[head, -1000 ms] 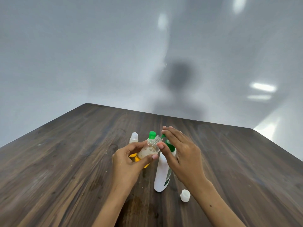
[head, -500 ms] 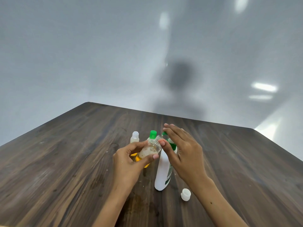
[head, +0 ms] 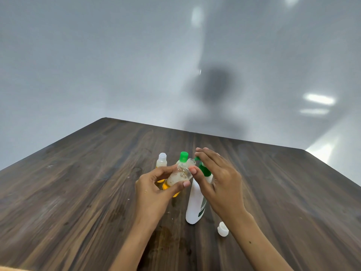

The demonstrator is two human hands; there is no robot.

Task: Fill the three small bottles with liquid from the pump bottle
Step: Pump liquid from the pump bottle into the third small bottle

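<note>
My left hand [head: 154,188] grips a small clear bottle [head: 179,176], tilted, with pale foamy liquid inside. Its open neck sits by the green pump head [head: 204,169] of the white pump bottle [head: 194,204], which stands upright on the table. My right hand [head: 220,177] lies over the pump head with fingers straight; its thumb tip is at the small bottle's neck. Just behind my left hand stand a green-capped small bottle [head: 183,156] and a clear-capped small bottle [head: 162,160]; my hand hides their lower parts, and some yellow liquid shows there.
A loose white cap [head: 222,229] lies on the dark wooden table [head: 78,182], right of the pump bottle's base and beside my right forearm. A damp stain marks the wood near the front edge. A plain grey wall rises behind the table.
</note>
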